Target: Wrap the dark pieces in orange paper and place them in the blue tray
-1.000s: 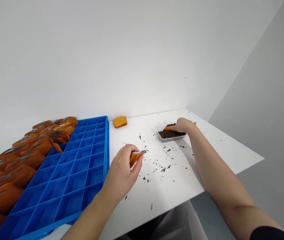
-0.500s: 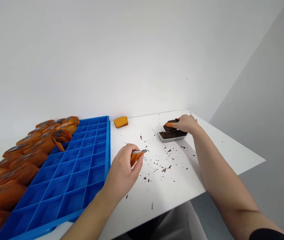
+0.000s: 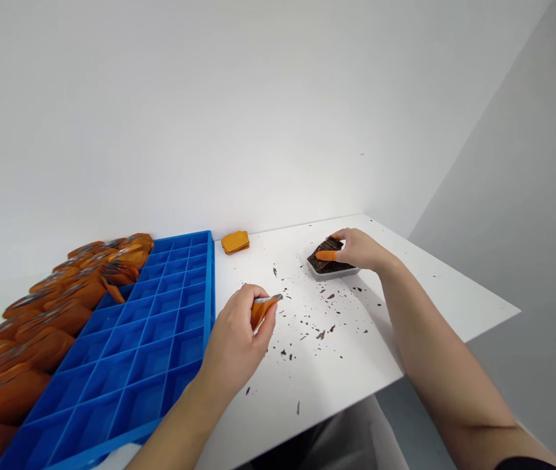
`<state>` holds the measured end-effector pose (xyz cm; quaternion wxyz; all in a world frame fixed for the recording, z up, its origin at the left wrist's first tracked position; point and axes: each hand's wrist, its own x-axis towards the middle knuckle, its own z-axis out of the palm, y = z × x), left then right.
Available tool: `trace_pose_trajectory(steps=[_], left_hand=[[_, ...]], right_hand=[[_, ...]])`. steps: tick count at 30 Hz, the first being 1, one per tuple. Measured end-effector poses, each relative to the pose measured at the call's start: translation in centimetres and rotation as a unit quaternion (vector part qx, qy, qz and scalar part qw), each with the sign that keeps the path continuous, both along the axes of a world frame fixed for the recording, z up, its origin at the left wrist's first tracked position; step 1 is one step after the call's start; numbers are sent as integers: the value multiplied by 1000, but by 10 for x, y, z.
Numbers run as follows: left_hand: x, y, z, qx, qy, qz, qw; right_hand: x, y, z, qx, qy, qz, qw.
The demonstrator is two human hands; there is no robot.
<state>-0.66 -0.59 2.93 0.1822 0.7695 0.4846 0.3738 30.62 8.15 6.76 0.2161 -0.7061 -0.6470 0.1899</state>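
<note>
A small orange pouch with a silvery top edge [image 3: 262, 308] is being pinched in the left hand [image 3: 237, 339] at the centre of the frame, its mouth turned to the right, apparently so that it can be filled; the fingers [image 3: 254, 294] are being kept curled tight around it. Right of centre, a clump of dark brown shredded material [image 3: 327, 247] is being gripped by the right hand [image 3: 360, 249] between thumb and an orange-capped fingertip, just above the shallow white tray [image 3: 329, 271] that is carrying more of the same material. The cap is probably being worn for grip or cleanliness.

One blue plastic grid tray with many square compartments [image 3: 131, 346] is lying on the white worktop [image 3: 434, 307] at lower left, all visible cells empty. A heap of orange pouches [image 3: 38, 320], too overlapped to count, is being kept along its left side. One small stack of flat orange pieces [image 3: 235, 241] is lying near the wall. Dark crumbs [image 3: 317, 326] are being left scattered between the hands.
</note>
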Motion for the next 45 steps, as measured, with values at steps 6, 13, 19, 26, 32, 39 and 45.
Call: trace_pose_trajectory(steps=[6,13,19,26,32,39,45], left_hand=[[0,0,0,-7,5,4,1000],[0,0,0,-7,4,4,1000],[0,0,1,-4,6,6,1000],[0,0,1,-2,3,9,1000],[-1,1,0,-5,5,5,1000],[-1,0,1,-6,6,10,1000],[-1,0,1,-8,3,13,1000]], right_hand=[[5,5,-7,28,-13,-70,997],[3,10,-13,33,18,-93,995],[2,12,-15,39,26,-97,994],[4,13,-17,36,18,-92,995],[3,12,-14,50,-6,-90,995],[0,11,-12,110,-13,-77,991],[5,21,-22,144,21,-104,984]])
